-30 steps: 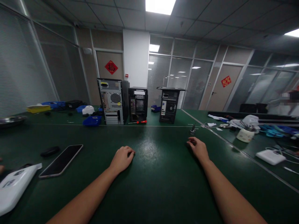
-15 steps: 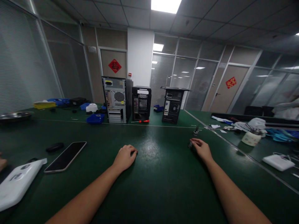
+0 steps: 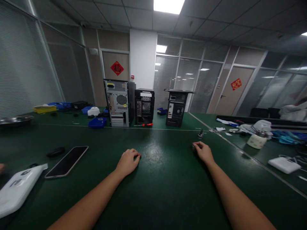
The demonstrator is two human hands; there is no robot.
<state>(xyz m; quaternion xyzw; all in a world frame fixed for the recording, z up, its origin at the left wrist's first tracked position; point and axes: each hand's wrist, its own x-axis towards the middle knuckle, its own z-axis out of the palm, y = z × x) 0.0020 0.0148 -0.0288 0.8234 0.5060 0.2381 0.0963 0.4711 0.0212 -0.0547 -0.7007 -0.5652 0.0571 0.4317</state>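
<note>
My left hand [image 3: 127, 162] rests on the green table [image 3: 158, 191] near the middle, fingers curled under, with nothing visible in it. My right hand [image 3: 204, 152] lies further right, its fingertips pinched on a small dark metal piece [image 3: 193, 147] against the table top. A second small metal part [image 3: 200, 133] stands a little beyond that hand. Both forearms stretch in from the bottom edge.
A dark phone [image 3: 67, 161], a small black object [image 3: 55, 151] and a white pouch [image 3: 16, 190] lie at the left. Three computer cases [image 3: 118, 103] [image 3: 144, 106] [image 3: 177, 108] and a red screwdriver [image 3: 146, 124] stand at the back. Blue bins, cables and white devices [image 3: 284, 164] clutter the right side.
My right hand's fingertips have drawn slightly in around the small piece. The view has shifted a little; my left hand has stayed where it was.
</note>
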